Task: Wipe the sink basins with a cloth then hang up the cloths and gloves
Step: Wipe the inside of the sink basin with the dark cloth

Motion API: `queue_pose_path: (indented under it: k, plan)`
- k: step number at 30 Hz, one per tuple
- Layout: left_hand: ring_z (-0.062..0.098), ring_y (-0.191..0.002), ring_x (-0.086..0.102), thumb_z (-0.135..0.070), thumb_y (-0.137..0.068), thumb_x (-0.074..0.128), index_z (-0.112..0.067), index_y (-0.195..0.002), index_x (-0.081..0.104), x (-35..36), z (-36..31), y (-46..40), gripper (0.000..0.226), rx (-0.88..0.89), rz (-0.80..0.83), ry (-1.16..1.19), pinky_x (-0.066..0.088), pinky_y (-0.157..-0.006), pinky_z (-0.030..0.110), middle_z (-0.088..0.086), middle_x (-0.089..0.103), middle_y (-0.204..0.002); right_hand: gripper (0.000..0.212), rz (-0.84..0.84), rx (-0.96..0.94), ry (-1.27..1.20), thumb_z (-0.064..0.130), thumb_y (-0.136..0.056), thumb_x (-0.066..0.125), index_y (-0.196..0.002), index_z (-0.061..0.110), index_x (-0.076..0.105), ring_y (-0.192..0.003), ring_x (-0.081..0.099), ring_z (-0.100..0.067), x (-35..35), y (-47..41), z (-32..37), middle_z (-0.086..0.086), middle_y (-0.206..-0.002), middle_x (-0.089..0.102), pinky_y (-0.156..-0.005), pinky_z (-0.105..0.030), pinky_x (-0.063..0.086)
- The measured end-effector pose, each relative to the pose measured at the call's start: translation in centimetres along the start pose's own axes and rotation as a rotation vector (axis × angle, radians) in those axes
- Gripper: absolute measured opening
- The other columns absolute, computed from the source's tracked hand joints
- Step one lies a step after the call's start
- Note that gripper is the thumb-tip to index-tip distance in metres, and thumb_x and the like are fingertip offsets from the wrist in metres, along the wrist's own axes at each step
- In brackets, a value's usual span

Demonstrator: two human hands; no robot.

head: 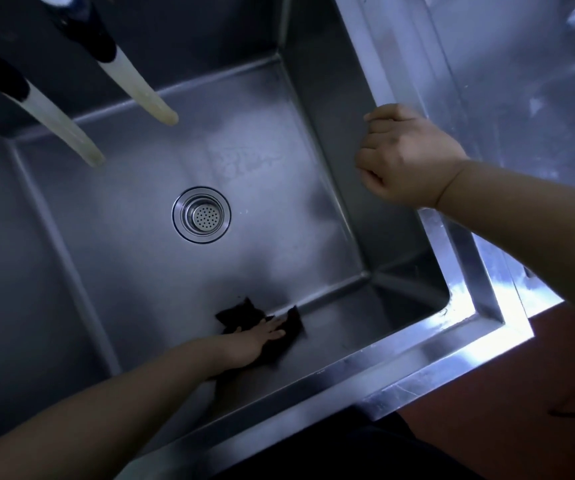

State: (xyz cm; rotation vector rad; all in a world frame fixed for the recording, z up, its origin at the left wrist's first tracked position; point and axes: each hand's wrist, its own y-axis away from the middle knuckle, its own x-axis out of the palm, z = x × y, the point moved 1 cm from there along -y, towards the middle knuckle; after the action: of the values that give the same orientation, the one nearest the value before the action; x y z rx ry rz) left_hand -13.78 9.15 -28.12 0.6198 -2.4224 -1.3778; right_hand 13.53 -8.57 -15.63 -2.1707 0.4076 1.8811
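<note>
Two hands busy: left hand (256, 341) flat, fingers straight, pressing dark crumpled cloth (244, 315) onto the floor of the deep stainless-steel sink basin (334, 161), at six o'clock from the round perforated metal drain strainer (201, 215). Right hand (405, 154) up at two o'clock, fingers curled over the basin's rim. Likely hazards: cloth bunching and skipping the corner seam, braced hand slipping on wet steel.

text: none legible | labels: none | brands: none | numbers: none | signs: none
</note>
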Motion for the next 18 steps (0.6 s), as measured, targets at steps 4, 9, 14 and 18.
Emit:
queue_pose_path:
  k: [4, 9, 14, 18]
  plan:
    - [0.024, -0.146, 0.001, 0.014, -0.093, 0.021, -0.01, -0.149, 0.005, -0.8, -6.0, -1.5, 0.063, 0.126, -0.025, 0.047, 0.002, -0.115, 0.032, 0.006, -0.004, -0.159, 0.029, 0.006, 0.0, 0.003, 0.01, -0.085, 0.044, -0.059, 0.009, 0.059, -0.058, 0.051, -0.028, 0.0, 0.0, -0.1, -0.009, -0.057, 0.054, -0.101, -0.038, 0.041]
    - [0.011, -0.13, 0.04, -0.035, -0.101, 0.038, -0.021, -0.141, 0.043, -1.0, -9.9, -1.8, 0.043, 0.123, -0.119, 0.435, 0.022, -0.09, 0.002, -0.004, 0.04, -0.146, 0.03, 0.034, 0.011, -0.005, 0.011, -0.084, 0.044, -0.059, 0.009, 0.06, -0.059, 0.051, -0.028, -0.3, -0.1, -0.1, -0.009, -0.057, 0.055, -0.103, -0.037, 0.039]
    - [0.003, -0.098, 0.062, -0.044, -0.096, 0.044, -0.02, -0.11, 0.066, -1.8, -10.2, -0.1, 0.035, 0.076, -0.104, 1.037, 0.045, -0.086, 0.014, -0.006, 0.066, -0.115, 0.031, 0.056, 0.015, -0.012, 0.011, -0.085, 0.043, -0.06, 0.009, 0.061, -0.058, 0.051, -0.026, -0.6, -0.1, 0.1, -0.008, -0.057, 0.057, -0.103, -0.038, 0.039]
    - [0.02, -0.092, 0.067, -0.038, -0.092, 0.046, -0.007, -0.117, 0.063, -3.2, -11.0, 1.2, 0.043, 0.158, 0.082, 1.627, 0.051, -0.088, 0.03, 0.011, 0.069, -0.104, 0.029, 0.062, 0.007, -0.009, 0.011, -0.085, 0.044, -0.061, 0.009, 0.061, -0.059, 0.052, -0.026, -1.0, -0.2, 0.1, -0.009, -0.058, 0.058, -0.103, -0.038, 0.04]
